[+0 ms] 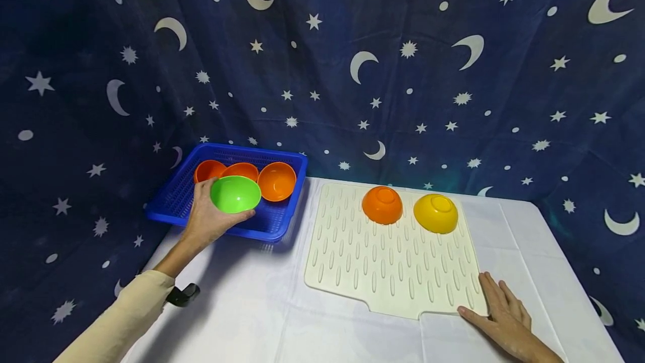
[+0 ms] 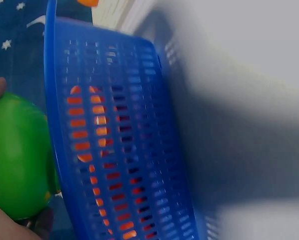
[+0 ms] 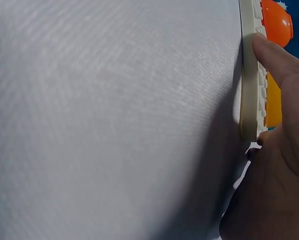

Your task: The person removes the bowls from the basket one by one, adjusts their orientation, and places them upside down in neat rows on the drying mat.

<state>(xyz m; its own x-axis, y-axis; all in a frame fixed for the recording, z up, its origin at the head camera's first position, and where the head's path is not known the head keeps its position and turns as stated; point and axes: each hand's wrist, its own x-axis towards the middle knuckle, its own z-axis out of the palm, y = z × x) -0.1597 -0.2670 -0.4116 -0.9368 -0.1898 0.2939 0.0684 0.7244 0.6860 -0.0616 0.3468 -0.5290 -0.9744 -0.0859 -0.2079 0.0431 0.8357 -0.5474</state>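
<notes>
Over the blue basket (image 1: 176, 206) my left hand (image 1: 208, 213) grips a green bowl (image 1: 235, 195), thumb on the near side and fingers at its far left. The bowl's inside faces the head camera; its rounded outside (image 2: 17, 155) shows in the left wrist view, level with the basket's rim. Three orange bowls sit inside the basket, the rightmost orange bowl (image 1: 277, 182) with its hollow showing. At the near right corner of a cream drying mat (image 1: 353, 251), my right hand (image 1: 506, 318) rests with fingers extended, its thumb (image 3: 272, 52) touching the mat's edge.
An upside-down orange bowl (image 1: 383, 206) and an upside-down yellow bowl (image 1: 436, 214) stand on the far part of the mat. White cloth (image 1: 252, 307) covers the table. A dark blue curtain (image 1: 322, 71) with moons and stars hangs behind and at both sides.
</notes>
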